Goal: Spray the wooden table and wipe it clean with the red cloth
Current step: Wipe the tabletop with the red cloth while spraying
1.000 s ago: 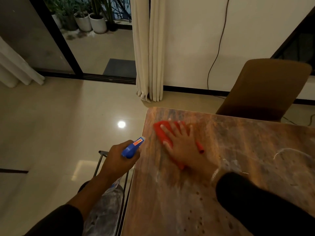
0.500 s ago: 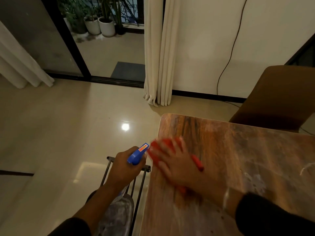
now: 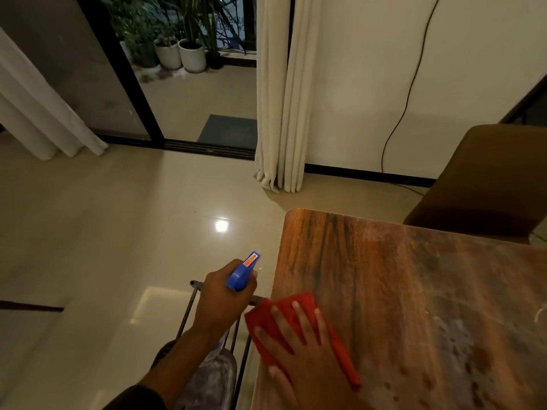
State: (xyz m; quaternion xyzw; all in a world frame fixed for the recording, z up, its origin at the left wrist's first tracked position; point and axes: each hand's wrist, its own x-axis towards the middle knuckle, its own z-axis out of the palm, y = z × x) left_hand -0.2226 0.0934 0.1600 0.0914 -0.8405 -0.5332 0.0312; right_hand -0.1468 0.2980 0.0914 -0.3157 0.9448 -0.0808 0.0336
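red cloth point(image 3: 299, 329) slid nearer along wooden table point(image 3: 414, 291); chair point(image 3: 485, 184) behind.

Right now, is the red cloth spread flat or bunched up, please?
Spread flat: the red cloth lies under the right hand.

The room is dim and warm-toned, with one small bright glare spot on the glossy beige floor tiles point(image 3: 221, 225) at centre frame. Wide-angle distortion bends the black sliding-door frame point(image 3: 124, 75) at upper left, and detail is soft and smeared toward the lower edge.
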